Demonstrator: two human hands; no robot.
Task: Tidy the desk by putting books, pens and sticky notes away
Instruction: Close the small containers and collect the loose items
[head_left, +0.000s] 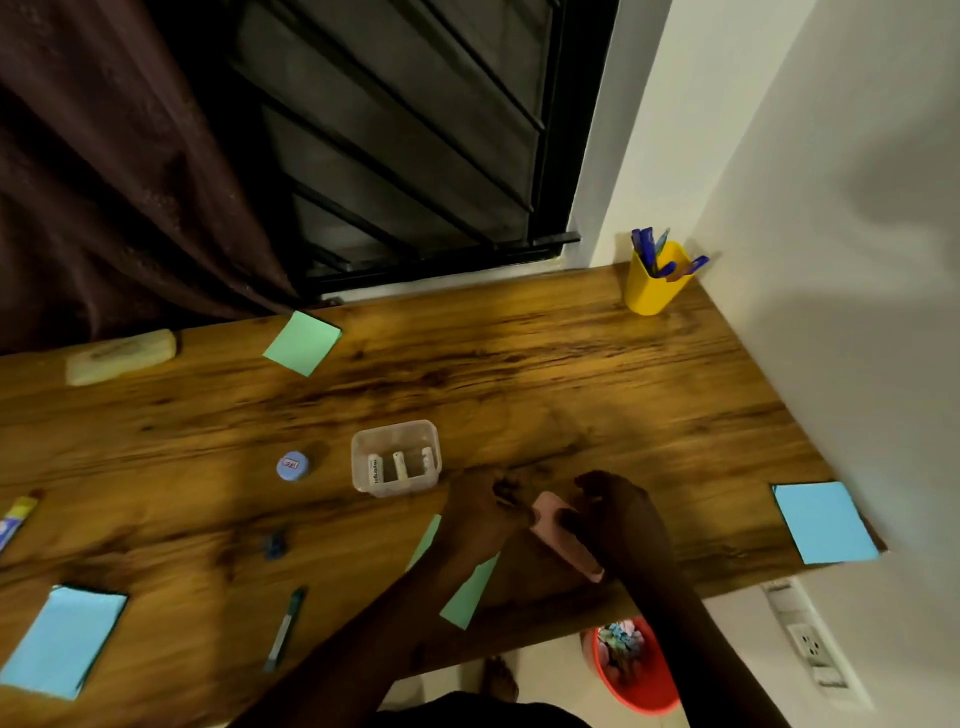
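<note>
At front edge of desk (519, 364): right hand (618, 519) fingers curled over pink sticky pad (548, 506), gripping it. Left hand (483, 514) fingers curled at pad's left end; contact unclear, blurred. Pad long axis runs far-left to near-right. Green sticky note (467, 592) under left wrist.

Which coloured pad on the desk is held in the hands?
The pink pad, held between the left hand and right hand; the green pads and blue pads lie flat, unheld.
</note>
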